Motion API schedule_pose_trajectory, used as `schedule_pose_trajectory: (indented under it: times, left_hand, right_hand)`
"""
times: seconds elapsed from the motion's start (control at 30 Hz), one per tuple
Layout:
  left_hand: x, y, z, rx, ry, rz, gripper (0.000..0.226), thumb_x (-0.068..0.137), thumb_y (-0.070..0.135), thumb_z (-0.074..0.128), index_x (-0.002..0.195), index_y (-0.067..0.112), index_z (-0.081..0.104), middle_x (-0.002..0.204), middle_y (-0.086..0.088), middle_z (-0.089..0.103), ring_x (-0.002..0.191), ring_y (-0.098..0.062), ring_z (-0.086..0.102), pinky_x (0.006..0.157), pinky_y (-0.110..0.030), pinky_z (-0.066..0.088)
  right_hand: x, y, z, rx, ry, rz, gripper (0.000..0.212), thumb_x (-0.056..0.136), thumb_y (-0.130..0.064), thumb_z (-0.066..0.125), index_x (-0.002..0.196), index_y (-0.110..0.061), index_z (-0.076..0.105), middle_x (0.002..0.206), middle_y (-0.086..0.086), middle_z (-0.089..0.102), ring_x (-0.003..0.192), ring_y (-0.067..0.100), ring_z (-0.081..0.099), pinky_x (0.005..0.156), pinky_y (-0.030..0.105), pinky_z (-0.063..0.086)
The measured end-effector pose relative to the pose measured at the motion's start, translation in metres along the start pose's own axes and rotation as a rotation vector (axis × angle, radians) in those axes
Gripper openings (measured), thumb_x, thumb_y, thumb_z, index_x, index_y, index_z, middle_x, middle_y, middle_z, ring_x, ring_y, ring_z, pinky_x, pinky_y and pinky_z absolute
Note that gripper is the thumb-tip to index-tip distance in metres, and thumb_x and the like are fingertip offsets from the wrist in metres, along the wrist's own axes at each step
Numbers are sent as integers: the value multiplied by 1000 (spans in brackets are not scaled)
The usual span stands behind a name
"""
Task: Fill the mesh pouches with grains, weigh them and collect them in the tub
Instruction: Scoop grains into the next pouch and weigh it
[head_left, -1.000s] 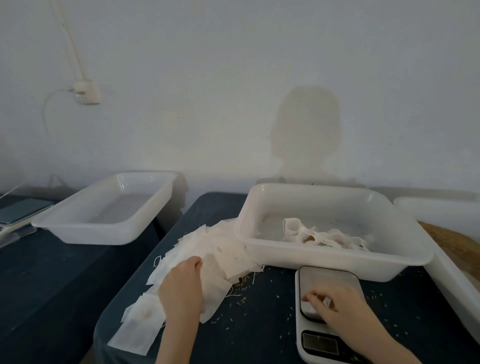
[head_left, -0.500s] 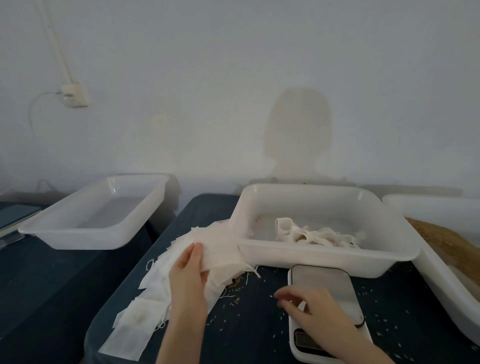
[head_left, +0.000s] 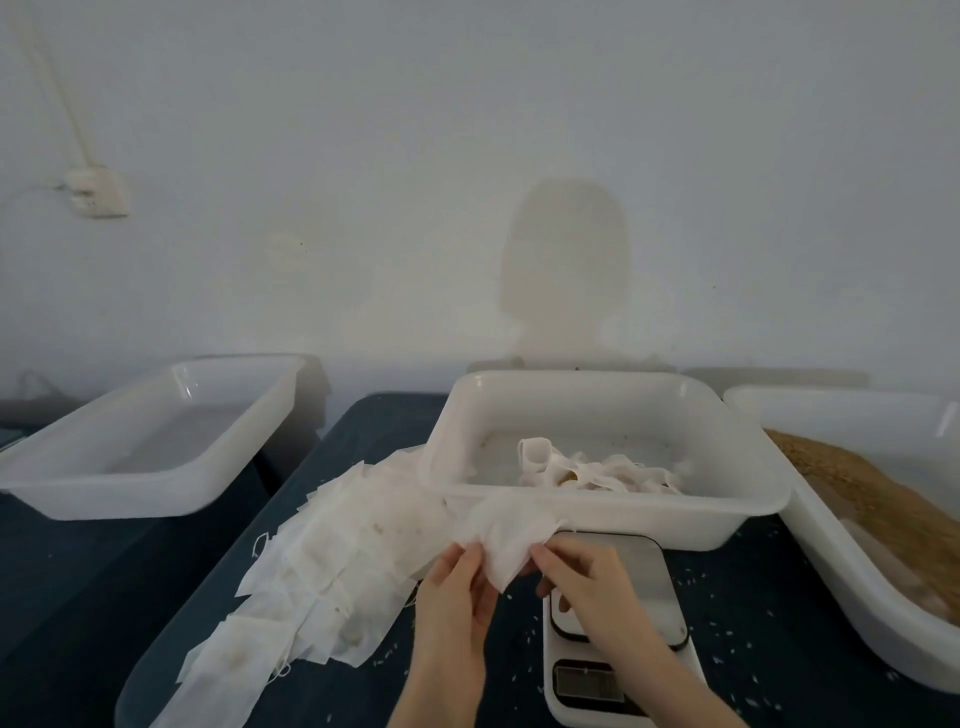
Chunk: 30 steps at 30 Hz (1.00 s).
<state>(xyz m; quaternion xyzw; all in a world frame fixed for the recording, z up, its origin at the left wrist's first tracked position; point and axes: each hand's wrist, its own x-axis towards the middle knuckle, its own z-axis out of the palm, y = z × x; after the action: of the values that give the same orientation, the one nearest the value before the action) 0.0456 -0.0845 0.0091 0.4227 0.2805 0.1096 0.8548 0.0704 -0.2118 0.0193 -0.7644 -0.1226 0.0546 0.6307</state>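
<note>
As we worked: both hands, left hand (head_left: 457, 587) and right hand (head_left: 587, 582), pinched one pouch (head_left: 506, 535) above the scale (head_left: 618, 613).
Grains: we had the bin (head_left: 857, 499) lying rightward, nearer our right hand.

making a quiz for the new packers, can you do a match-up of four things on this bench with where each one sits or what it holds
Things:
1. white mesh pouch
2. small white digital scale
3. middle white plastic tub
4. right white plastic tub

States:
A. holds loose brown grains
B. on the dark cloth, just in front of the middle tub
C. pinched between both hands
D. holds a few filled pouches

Pairs: 1-C, 2-B, 3-D, 4-A
</note>
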Motion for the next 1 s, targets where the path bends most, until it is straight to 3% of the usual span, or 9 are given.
schedule_pose_trajectory:
  times: [0.07, 0.17, 0.23, 0.33, 0.5, 0.57, 0.67, 0.83, 1.0]
  left_hand:
    - [2, 1, 1, 118, 58, 101, 22, 89, 15, 64, 109, 17, 55, 104, -4, 65, 93, -17, 63, 72, -26, 50]
    - [-4, 6, 6, 496, 174, 524, 34, 84, 20, 70, 107, 32, 48, 98, 11, 56, 81, -6, 56, 62, -15, 41]
    - [-7, 9, 12, 756, 38, 768, 23, 81, 25, 71, 92, 37, 54, 87, 15, 59, 77, -2, 57, 61, -10, 44]
    - [-13, 12, 24, 1068, -268, 790, 12, 81, 40, 68, 76, 42, 57, 75, 22, 63, 82, 13, 54, 67, -7, 44]
    - [-12, 11, 32, 1137, -294, 822, 9, 85, 43, 64, 83, 35, 68, 76, 21, 67, 76, 10, 59, 69, -10, 46]
    - [-13, 11, 34, 1174, -251, 838, 13, 87, 44, 61, 86, 33, 69, 77, 22, 66, 72, 8, 60, 66, -6, 43]
    - [-21, 15, 39, 1337, -16, 986, 12, 88, 45, 58, 85, 36, 64, 72, 22, 55, 64, 1, 52, 57, -4, 33]
    - [-33, 8, 52, 1483, 95, 1245, 25, 62, 26, 86, 57, 22, 62, 46, 10, 51, 44, -9, 46, 42, -24, 44]
    - [-39, 6, 61, 1577, 115, 1300, 28, 58, 21, 88, 55, 18, 60, 46, 5, 53, 45, -15, 49, 42, -30, 45]
  right_hand:
    - [2, 0, -5, 20, 23, 4, 28, 94, -13, 56, 70, -16, 71, 69, 1, 70, 56, 6, 55, 52, 18, 40]
    - [6, -2, -14, -8, 62, -29, 30, 94, -13, 56, 68, -18, 69, 69, -5, 70, 55, 1, 53, 51, 14, 39]
    - [7, -4, -18, -35, 52, -69, 29, 94, -14, 57, 68, -20, 69, 70, -3, 70, 56, 1, 54, 52, 13, 40]
    - [8, -6, -23, -47, 31, -100, 26, 94, -16, 57, 71, -19, 71, 68, 0, 68, 57, 2, 55, 53, 15, 42]
    - [8, -6, -32, -79, 31, -120, 28, 95, -16, 55, 71, -18, 69, 65, -9, 67, 58, -1, 56, 53, 13, 43]
    - [6, -5, -35, -117, 48, -113, 28, 95, -17, 55, 70, -16, 67, 63, -8, 65, 58, 0, 56, 55, 11, 43]
    - [5, -4, -41, -394, 157, -36, 30, 93, -28, 54, 67, -18, 62, 58, -4, 57, 53, 3, 50, 53, 13, 41]
    - [-7, -18, -38, -851, 354, -102, 29, 89, -39, 53, 65, -30, 40, 62, -11, 47, 53, 3, 42, 46, 14, 27]
    - [-12, -18, -38, -779, 388, -426, 19, 75, -14, 76, 78, -28, 64, 73, -20, 53, 62, -4, 44, 52, 3, 28]
